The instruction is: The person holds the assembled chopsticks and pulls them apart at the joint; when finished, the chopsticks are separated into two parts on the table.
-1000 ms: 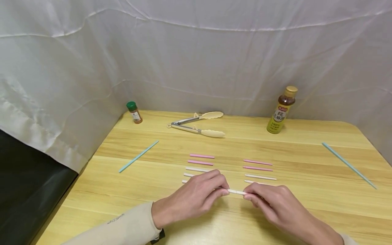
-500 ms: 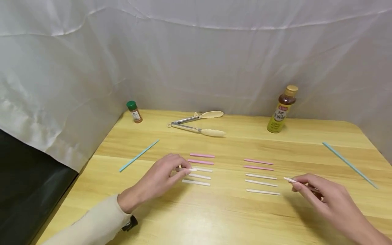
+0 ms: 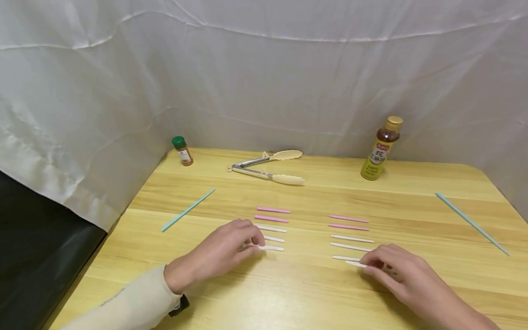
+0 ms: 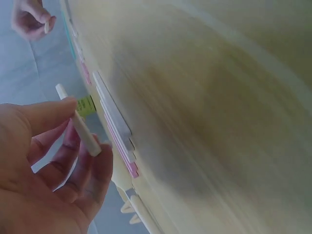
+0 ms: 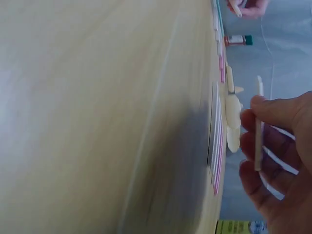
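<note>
In the left wrist view, my left hand (image 3: 220, 250) pinches a short white chopstick piece (image 4: 87, 134) between thumb and fingers. It is just above the left row of white chopstick pieces (image 3: 272, 229), partly covering them. My right hand (image 3: 406, 275) pinches another white chopstick piece (image 5: 259, 131), whose narrow end sticks out past the thumb. That hand is at the front of the right row of white pieces (image 3: 352, 239). Pink pieces (image 3: 273, 210) lie behind the white ones on the left, and more pink pieces (image 3: 349, 227) on the right. All lie roughly parallel.
Long blue sticks lie slanted at the left (image 3: 188, 210) and right (image 3: 472, 223). Spread tongs (image 3: 268, 168) lie at the back, between a green-capped spice jar (image 3: 183, 151) and a bottle with a yellow-green label (image 3: 377, 151). Grey cloth (image 3: 268, 82) hangs behind the wooden table (image 3: 297, 298).
One second ago both hands held one white chopstick in the middle. It came apart into two pieces and the hands parted. Since then both hands have moved to the front of the rows.
</note>
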